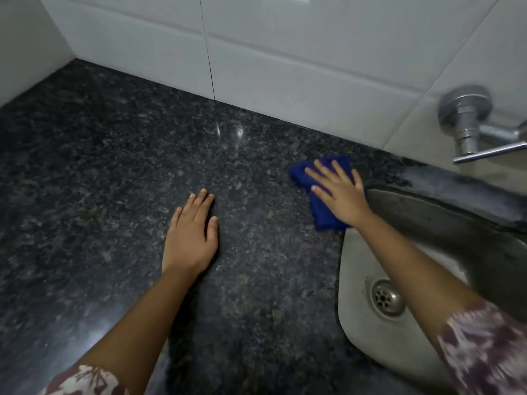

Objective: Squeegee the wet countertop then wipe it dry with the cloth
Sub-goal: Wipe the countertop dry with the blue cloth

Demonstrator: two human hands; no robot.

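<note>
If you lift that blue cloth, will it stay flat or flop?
Probably flop: the blue cloth looks soft and folded, flattened under the right hand. It likely slides easily, since the countertop looks smooth and shiny.

Much of cloth (323,216) under right hand (340,192); tap (467,124) partly off-frame.

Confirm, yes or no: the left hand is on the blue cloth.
No, the left hand lies flat on the bare countertop, while the right hand presses the blue cloth.
</note>
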